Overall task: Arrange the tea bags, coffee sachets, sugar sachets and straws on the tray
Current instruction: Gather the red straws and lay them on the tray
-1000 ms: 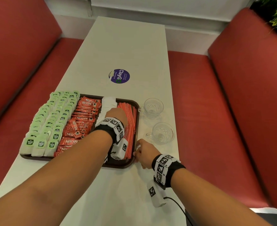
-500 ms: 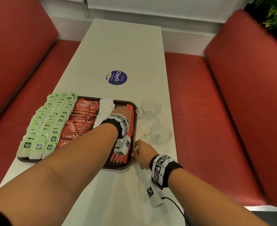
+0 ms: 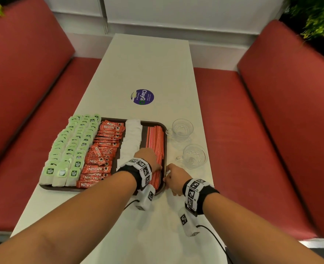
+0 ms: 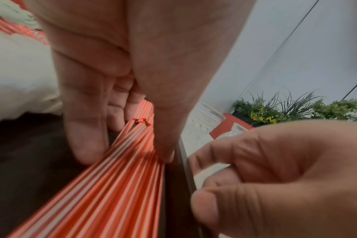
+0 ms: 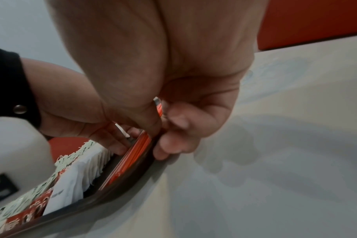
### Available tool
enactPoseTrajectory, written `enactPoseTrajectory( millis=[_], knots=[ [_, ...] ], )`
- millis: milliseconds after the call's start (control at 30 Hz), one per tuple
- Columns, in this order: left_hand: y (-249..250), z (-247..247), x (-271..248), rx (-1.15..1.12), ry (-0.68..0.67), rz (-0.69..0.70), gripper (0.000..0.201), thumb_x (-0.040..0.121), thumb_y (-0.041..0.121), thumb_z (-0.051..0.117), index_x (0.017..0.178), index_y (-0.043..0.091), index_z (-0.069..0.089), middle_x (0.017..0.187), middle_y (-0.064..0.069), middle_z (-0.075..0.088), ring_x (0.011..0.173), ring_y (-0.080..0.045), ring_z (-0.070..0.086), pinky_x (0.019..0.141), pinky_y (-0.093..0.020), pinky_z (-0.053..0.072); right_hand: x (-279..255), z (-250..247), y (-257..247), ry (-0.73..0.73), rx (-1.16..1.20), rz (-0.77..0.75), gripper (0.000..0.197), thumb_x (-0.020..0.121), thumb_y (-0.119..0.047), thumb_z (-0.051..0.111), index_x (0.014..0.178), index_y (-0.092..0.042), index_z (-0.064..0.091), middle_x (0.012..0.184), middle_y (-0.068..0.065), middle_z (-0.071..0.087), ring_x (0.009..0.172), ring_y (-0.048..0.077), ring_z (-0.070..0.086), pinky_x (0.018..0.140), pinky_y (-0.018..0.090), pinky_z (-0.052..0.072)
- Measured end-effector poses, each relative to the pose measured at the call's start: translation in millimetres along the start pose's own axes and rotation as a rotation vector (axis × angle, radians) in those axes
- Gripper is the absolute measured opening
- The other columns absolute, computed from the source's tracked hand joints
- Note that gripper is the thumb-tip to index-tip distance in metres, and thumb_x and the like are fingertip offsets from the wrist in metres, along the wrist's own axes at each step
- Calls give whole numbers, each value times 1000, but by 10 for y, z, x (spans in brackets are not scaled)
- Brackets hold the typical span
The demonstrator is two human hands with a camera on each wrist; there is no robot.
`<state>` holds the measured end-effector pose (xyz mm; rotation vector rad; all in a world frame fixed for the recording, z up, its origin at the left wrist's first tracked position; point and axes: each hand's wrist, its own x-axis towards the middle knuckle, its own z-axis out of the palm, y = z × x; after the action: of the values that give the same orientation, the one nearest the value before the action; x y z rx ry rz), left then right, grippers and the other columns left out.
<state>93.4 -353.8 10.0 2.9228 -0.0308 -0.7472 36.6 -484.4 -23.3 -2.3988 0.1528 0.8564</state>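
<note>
A dark brown tray [image 3: 62, 188] holds rows of green tea bags [image 3: 71, 145], red coffee sachets [image 3: 104, 149], white sugar sachets [image 3: 131, 140] and, along its right side, red-and-white straws [image 3: 155, 138]. My left hand [image 3: 147, 159] rests on the near part of the straws. In the left wrist view its fingers [image 4: 86, 145] lie straight along the left side of the straws [image 4: 122, 185], with the thumb on the right by the rim. My right hand [image 3: 173, 178] pinches the tray's right rim [image 5: 112, 193], thumb inside and fingers [image 5: 173, 145] curled outside.
Two clear glass cups [image 3: 182, 129] [image 3: 194, 156] stand on the white table just right of the tray, close to my right hand. A round purple sticker [image 3: 142, 97] lies beyond the tray. Red bench seats flank the table on both sides.
My left hand has slid toward me along the straws, from their middle to their near part. The right hand has stayed at the tray's right rim.
</note>
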Motion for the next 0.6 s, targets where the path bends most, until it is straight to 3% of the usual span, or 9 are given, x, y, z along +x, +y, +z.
enactPoseTrajectory(
  millis=[167,267,367,433,500,600],
  knots=[
    [-26,58,5,-12,7,-5,33,87,33,72,107,8,66,109,-8,69,98,-23,67,77,-27,52,-53,2,-48,32,-26,16,32,93,-14,59,123,-13,47,106,14,70,82,34,67,66,45,60],
    [-63,33,-46,-53,18,13,36,84,38,74,102,9,64,103,-8,68,87,-23,66,72,-29,54,-119,-3,-95,45,-28,27,33,95,-16,57,126,-13,46,105,14,70,77,32,65,64,45,61],
    [-209,-106,-71,-91,68,37,35,85,43,71,92,10,60,96,-7,66,78,-22,61,62,-28,48,-200,6,-140,81,-44,40,38,97,-23,56,131,-14,43,105,12,68,83,33,69,66,42,61],
    [-422,-248,-63,-142,135,67,36,88,45,66,99,11,64,102,-8,67,88,-25,64,69,-30,49,-239,27,-159,121,-64,35,46,97,-32,57,134,-13,40,109,12,66,90,32,69,71,40,59],
    [-717,-412,-94,-217,202,120,38,91,44,63,115,14,63,112,-6,66,101,-25,62,84,-33,51,-261,55,-172,155,-85,3,54,95,-36,60,136,-10,37,116,13,64,100,31,66,83,41,56],
    [-1311,-562,-197,-198,265,171,42,91,42,64,124,17,60,119,-4,64,108,-22,60,95,-39,50,-290,135,-183,183,-103,-63,68,88,-42,67,140,-11,34,128,11,55,113,28,59,96,41,51]
  ],
)
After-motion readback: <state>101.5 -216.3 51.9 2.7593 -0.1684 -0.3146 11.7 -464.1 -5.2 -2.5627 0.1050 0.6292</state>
